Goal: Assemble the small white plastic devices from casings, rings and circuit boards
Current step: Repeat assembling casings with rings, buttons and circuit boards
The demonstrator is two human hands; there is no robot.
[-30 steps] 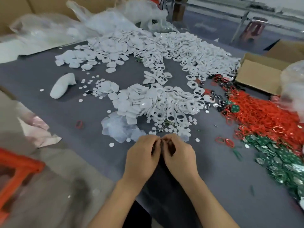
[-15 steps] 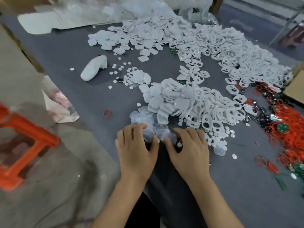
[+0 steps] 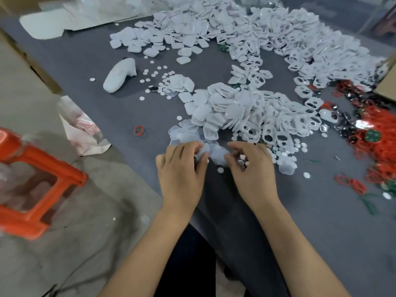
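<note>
My two hands work at the near edge of the bench, over a loose spread of thin translucent film pieces (image 3: 188,133), too overlapped for me to count. My left hand (image 3: 181,168) curls its fingers onto one of these films, though whether it truly pinches it I cannot tell. My right hand (image 3: 249,168) is cupped with fingers bent around a few small white discs (image 3: 242,160); I can make out about three of them. One more disc (image 3: 220,169) lies on the grey cloth between my hands. Just beyond my fingers lies the near heap of white casings (image 3: 231,110), far too many to count, tumbled every way so no common long axis shows; solid shells sit toward its left, pierced frames toward its right. A second, larger heap of casings (image 3: 214,28) stretches along the far edge. Toward the right edge lies a mass of red rings (image 3: 377,138), with one green circuit board (image 3: 373,136) plain among them. A single red ring (image 3: 138,130) lies apart to the left. One white glove-like lump (image 3: 119,75) rests further left, its long axis running from near-left to far-right. Off the bench's left edge stands one orange stool (image 3: 36,181).
</note>
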